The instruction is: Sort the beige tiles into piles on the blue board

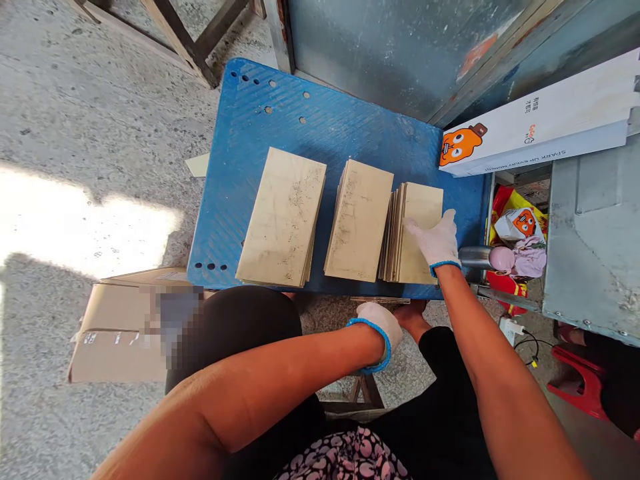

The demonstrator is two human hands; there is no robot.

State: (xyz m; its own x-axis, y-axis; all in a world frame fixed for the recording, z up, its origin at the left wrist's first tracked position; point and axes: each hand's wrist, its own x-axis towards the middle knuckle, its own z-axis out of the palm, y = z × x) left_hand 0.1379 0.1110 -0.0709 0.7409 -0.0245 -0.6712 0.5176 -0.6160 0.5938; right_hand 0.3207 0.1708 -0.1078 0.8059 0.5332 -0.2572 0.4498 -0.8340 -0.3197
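Three stacks of thin, pale wooden boards stand on a blue plastic tabletop [280, 100]: a left stack [285, 220], a middle stack [360, 220] and a right stack [420, 200] with loosely separated edges. My right hand [436, 241], in a white knitted glove with a blue cuff, lies over the right stack, thumb and fingers spread apart. My left hand [380, 321], gloved the same way, is below the table's near edge above my lap. It is closed at a few thin wooden boards [380, 300] seen edge-on; its fingertips are hidden.
A white box [540, 120] with an orange cartoon lies at the table's right end. Beside it are a metal flask [475, 257] and bags in a gap before a grey metal surface [595, 233]. A cardboard box [120, 333] sits on the floor at left, a red stool [580, 380] at right.
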